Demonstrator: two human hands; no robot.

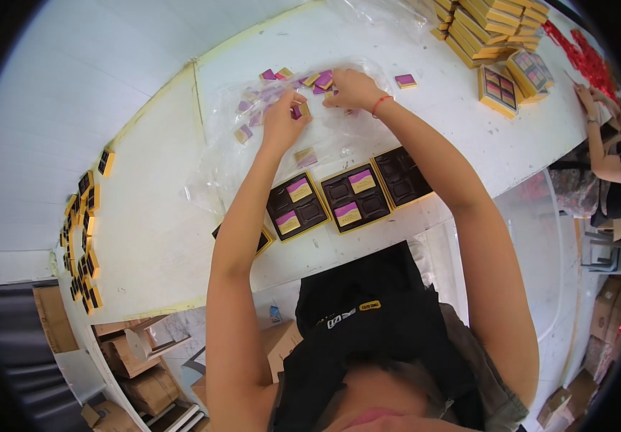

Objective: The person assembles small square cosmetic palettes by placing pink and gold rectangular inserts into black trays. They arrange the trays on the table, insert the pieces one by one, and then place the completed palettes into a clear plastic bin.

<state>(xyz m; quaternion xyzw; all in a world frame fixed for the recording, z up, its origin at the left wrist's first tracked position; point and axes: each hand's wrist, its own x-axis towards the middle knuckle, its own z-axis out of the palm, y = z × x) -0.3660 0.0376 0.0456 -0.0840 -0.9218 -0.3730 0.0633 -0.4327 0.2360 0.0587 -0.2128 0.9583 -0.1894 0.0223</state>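
My left hand (285, 124) pinches a small purple-and-gold square packet (300, 110) above a clear plastic bag (217, 155). My right hand (354, 91) is closed around another such packet (330, 93), partly hidden by its fingers. Several loose packets (243, 132) lie in and on the bag about both hands. Nearer to me stands a row of dark trays in gold-edged boxes. The box below my left hand (285, 196) and the middle box (353, 226) each hold two packets diagonally. Under my right forearm, the compartments that show in another box (399, 180) are bare. My left forearm covers most of a further box (265, 240).
One packet (405, 81) lies apart on the white table (159, 216). Stacked gold boxes (479, 32) and filled boxes (499, 91) stand far right, near red shreds (582, 61) and another person's hand (585, 101). Several small boxes (87, 198) line the left edge.
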